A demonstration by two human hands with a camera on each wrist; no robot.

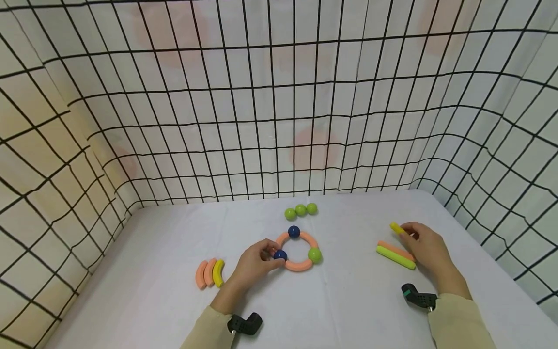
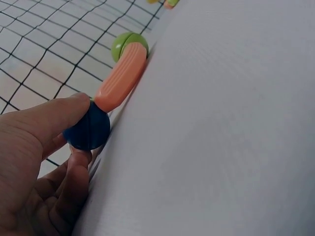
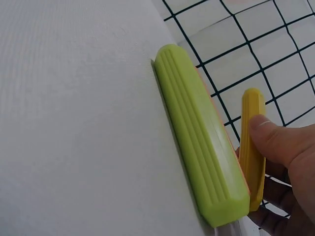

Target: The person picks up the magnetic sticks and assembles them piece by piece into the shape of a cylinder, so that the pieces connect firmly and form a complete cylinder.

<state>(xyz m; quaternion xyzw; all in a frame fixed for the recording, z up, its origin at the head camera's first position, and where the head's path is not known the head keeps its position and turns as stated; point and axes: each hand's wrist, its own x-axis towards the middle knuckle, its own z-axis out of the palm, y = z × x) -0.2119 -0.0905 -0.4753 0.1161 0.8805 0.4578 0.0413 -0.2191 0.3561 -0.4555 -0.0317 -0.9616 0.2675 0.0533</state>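
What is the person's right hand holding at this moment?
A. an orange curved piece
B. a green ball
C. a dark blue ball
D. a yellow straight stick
D: the right hand pinches a yellow straight stick between thumb and fingers, beside the green stick lying on the table; the dark blue ball is at the left hand.

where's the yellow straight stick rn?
In the head view the yellow straight plastic stick is at the table's right side, pinched in the right hand, just beyond the orange and green straight sticks lying side by side.
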